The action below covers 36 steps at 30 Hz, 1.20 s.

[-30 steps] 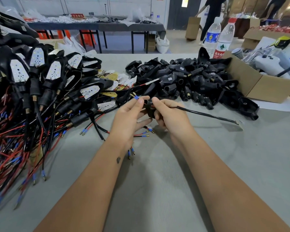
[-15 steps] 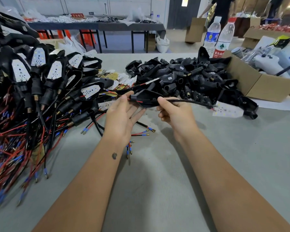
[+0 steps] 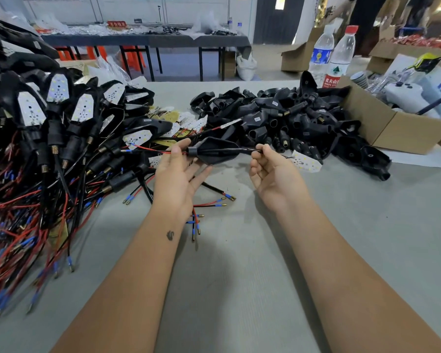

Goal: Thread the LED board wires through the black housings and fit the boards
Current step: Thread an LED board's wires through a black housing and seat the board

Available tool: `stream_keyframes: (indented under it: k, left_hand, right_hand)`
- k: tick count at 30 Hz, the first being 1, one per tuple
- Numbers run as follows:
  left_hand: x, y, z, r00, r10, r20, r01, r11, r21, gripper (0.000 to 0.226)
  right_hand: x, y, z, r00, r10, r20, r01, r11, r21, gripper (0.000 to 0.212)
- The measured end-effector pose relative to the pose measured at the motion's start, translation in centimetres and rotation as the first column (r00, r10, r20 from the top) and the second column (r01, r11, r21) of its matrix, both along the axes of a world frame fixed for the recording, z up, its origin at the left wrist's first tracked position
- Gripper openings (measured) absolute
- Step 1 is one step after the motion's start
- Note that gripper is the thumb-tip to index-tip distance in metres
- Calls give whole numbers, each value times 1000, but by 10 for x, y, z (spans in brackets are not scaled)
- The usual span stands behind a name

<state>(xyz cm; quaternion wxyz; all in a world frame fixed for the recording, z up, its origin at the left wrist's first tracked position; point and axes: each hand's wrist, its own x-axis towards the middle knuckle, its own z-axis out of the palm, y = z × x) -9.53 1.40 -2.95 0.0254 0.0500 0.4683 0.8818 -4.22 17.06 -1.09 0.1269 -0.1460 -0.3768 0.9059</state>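
Your hands are farther apart now than a moment ago. Your left hand [image 3: 175, 174] pulls the red and black wire ends out of the black housing [image 3: 212, 150]. Your right hand [image 3: 273, 174] slides along the black cable, and the white LED board [image 3: 306, 162] has come closer to it.

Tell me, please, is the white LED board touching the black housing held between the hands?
Apart. The head view shows the LED board right of the right hand, the housing left.
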Motion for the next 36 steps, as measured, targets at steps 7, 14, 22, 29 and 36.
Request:
stream_keyframes:
  k: [7,14,22,29,36]
  left_hand:
    - [4,6,1,997,-72,10,73,996,-56,28]
    - [0,-6,2,996,81,-46,-81,997,-4,34]
    - [-1,-5,1,993,117,22,-117,993,21,31]
    - [0,-8,6,979,196,53,-199,979,46,30]
    - [-2,-10,8,976,178,126,-188,979,76,12]
  right_hand:
    - [-3,-4,-2,1000,4,-8,-1,922,387,17]
    - [0,12,4,955,184,233,-273,851,448,29]
    - [-1,24,-9,913,-360,191,165,755,635,29]
    - [0,17,-7,962,-245,121,37,556,830,16]
    - [5,13,3,994,-46,98,-41,680,732,17]
